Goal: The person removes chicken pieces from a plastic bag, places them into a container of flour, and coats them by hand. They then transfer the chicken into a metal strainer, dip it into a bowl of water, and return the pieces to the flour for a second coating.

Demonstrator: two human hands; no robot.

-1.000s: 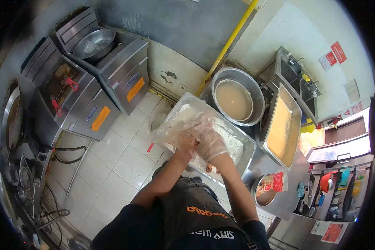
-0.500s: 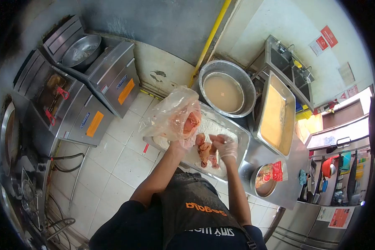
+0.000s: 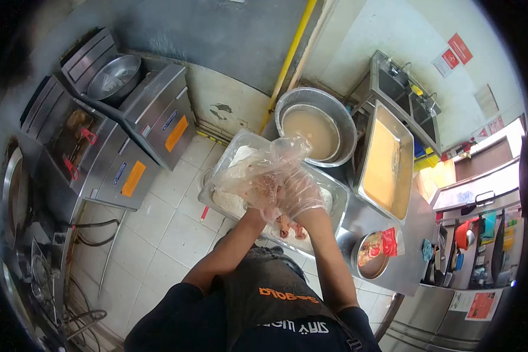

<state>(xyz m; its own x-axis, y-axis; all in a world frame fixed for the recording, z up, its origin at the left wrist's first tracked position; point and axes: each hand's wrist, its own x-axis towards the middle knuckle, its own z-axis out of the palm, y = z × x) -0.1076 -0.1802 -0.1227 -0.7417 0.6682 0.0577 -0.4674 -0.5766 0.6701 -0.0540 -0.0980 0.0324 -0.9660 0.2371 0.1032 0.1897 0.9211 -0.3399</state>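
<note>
My right hand (image 3: 302, 195) has swung from the meat pieces (image 3: 284, 226) in the tray (image 3: 339, 205) to the clear bag (image 3: 261, 173) above it, gripped from below by my left hand (image 3: 266, 205); my right's hold is hidden, I cannot tell. I judge the bag limp, slippery, best cupped underneath.

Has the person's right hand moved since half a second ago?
Yes. Judged against the flour tray, the right hand has moved left in the picture, from near the tray's right side to the clear plastic bag.
</note>
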